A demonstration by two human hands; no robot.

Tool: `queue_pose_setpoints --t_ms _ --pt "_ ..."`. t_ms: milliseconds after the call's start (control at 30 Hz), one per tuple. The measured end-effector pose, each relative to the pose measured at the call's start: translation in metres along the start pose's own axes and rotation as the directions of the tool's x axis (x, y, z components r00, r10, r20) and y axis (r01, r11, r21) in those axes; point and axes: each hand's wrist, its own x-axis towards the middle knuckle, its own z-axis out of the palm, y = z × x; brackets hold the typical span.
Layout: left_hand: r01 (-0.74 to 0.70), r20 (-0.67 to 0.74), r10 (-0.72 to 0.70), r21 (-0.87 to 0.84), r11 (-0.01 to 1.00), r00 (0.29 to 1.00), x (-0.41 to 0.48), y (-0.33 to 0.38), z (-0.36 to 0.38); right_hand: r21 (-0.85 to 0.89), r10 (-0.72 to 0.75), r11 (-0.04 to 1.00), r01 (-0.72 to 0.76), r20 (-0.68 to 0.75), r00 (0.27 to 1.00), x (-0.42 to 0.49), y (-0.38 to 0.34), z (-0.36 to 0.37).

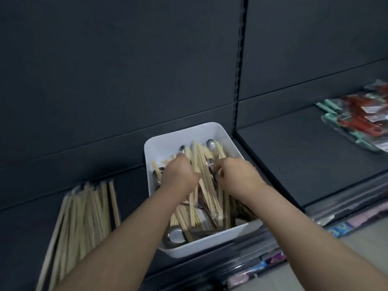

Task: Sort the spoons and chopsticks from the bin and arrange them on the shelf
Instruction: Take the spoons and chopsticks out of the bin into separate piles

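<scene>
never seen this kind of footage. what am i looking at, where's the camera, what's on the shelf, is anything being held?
There is no robot here: a person works with two bare hands. The single picture comes from a wide-angle camera worn on the person's head, looking forward and down, so both forearms reach in from the bottom edge.

On the dark shelf stands a white bin filled with mixed wooden chopsticks and metal spoons. Left of the bin lies a pile of chopsticks already laid out. Far right, on the next shelf section, lie red and teal packaged items.

The left hand and right hand are both down in the bin among the utensils. Their fingers are curled, but motion blur hides what each one grips, if anything.
</scene>
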Motion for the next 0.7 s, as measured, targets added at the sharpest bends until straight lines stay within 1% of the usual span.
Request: queue_pose_setpoints --t_ms 100,167,200,333,433,500,567,700 --pt "0.04 0.025 -0.041 0.038 0.998 0.999 -0.005 -0.007 -0.004 -0.038 -0.035 0.998 0.04 0.123 0.992 0.015 -0.013 0.006" --pt "0.056 0.064 -0.061 0.074 0.996 0.996 -0.008 -0.011 0.001 -0.085 -0.028 0.996 0.041 0.149 0.988 0.019 -0.016 0.01" --pt "0.074 0.082 -0.082 0.089 0.993 0.993 -0.009 -0.012 0.004 -0.081 -0.024 0.996 0.037 0.156 0.988 0.021 -0.014 0.012" --pt "0.142 0.118 -0.157 0.129 0.981 0.98 -0.012 -0.006 0.019 -0.009 -0.031 0.999 0.034 0.201 0.979 0.024 0.0 0.007" --pt "0.18 0.094 -0.189 0.098 0.979 0.978 -0.012 0.0 0.02 0.084 -0.065 0.995 0.051 0.175 0.982 0.022 0.007 -0.001" --pt "0.193 0.066 -0.194 0.021 0.981 0.979 -0.013 0.0 0.015 0.148 -0.085 0.987 0.064 0.14 0.987 0.02 0.007 -0.006" --pt "0.18 0.012 -0.179 -0.104 0.978 0.984 -0.017 -0.001 0.003 0.205 -0.107 0.975 0.086 0.093 0.99 0.019 0.002 -0.011" --pt "0.111 -0.167 -0.186 -0.382 0.918 0.968 -0.03 -0.012 -0.034 0.303 -0.174 0.938 0.167 -0.004 0.985 0.016 -0.029 -0.017"
